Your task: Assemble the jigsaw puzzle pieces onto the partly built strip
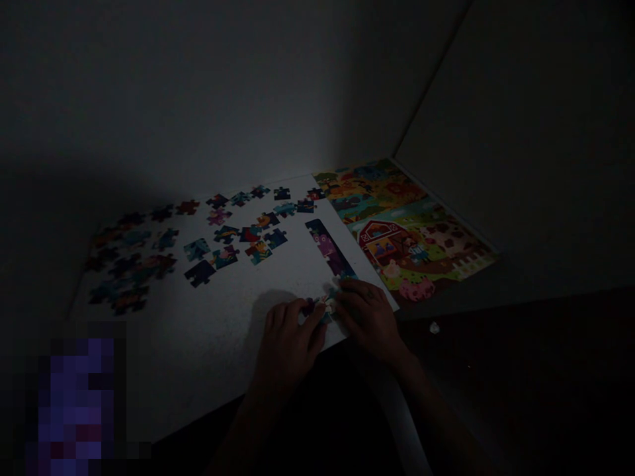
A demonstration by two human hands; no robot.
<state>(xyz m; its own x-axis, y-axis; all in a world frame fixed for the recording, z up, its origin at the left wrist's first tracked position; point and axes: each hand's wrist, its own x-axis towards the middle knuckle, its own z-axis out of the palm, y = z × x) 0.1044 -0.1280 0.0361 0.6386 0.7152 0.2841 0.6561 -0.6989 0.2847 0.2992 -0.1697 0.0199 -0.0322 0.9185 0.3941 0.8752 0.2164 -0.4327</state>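
Note:
At the near edge of a white table, my left hand (290, 334) pinches a small jigsaw puzzle piece (325, 307) between thumb and forefinger. My right hand (371, 317) is on its other side, fingers bent and closed on the piece's right edge. The fingers partly cover it, and the dim light hides its exact fit. Just beyond them lies a joined strip of puzzle pieces (326, 246), dark blue with a purple figure. Its near end reaches my right fingers.
Several loose puzzle pieces (225, 258) spread over the left and middle of the white table (238, 317). To the right lies a printed picture sheet (397, 231) with a barn and animals. Walls stand behind and right. A blurred purple patch (79, 403) shows at lower left.

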